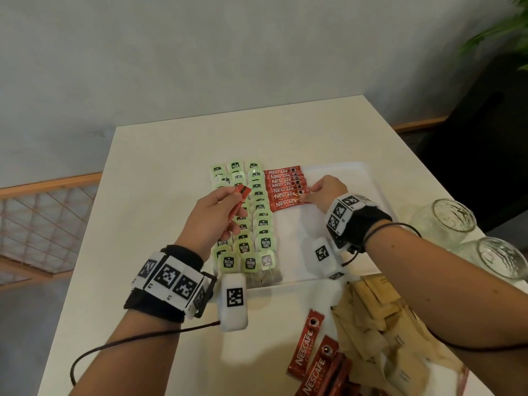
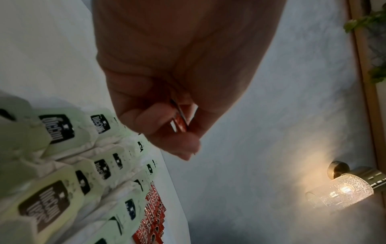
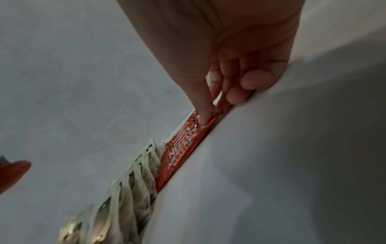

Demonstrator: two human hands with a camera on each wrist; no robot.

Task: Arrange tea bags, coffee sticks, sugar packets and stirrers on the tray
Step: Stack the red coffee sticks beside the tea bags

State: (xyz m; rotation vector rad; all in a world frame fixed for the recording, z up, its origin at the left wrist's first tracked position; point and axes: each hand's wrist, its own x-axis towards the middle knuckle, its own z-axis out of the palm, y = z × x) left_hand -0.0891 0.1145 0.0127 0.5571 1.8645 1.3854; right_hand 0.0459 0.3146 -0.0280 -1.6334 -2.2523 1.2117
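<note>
A white tray (image 1: 345, 172) lies on the white table. Green tea bags (image 1: 258, 224) (image 2: 69, 148) (image 3: 129, 189) fill three columns on its left part. Beside them lies a row of red coffee sticks (image 1: 281, 185) (image 2: 152, 214). My right hand (image 1: 310, 192) (image 3: 213, 113) pinches the right end of the nearest coffee stick (image 1: 285, 204) (image 3: 185, 148), which lies flat on the tray. My left hand (image 1: 225, 212) (image 2: 177, 132) hovers over the tea bags and grips another red coffee stick (image 1: 238, 205) (image 2: 180, 123) between thumb and fingers.
Loose coffee sticks (image 1: 314, 358) and a heap of brown sugar packets (image 1: 380, 324) lie on the table in front of the tray. Two glass jars (image 1: 454, 218) (image 1: 503, 258) stand at the right edge. A lit wall lamp (image 2: 344, 189) hangs beyond the table.
</note>
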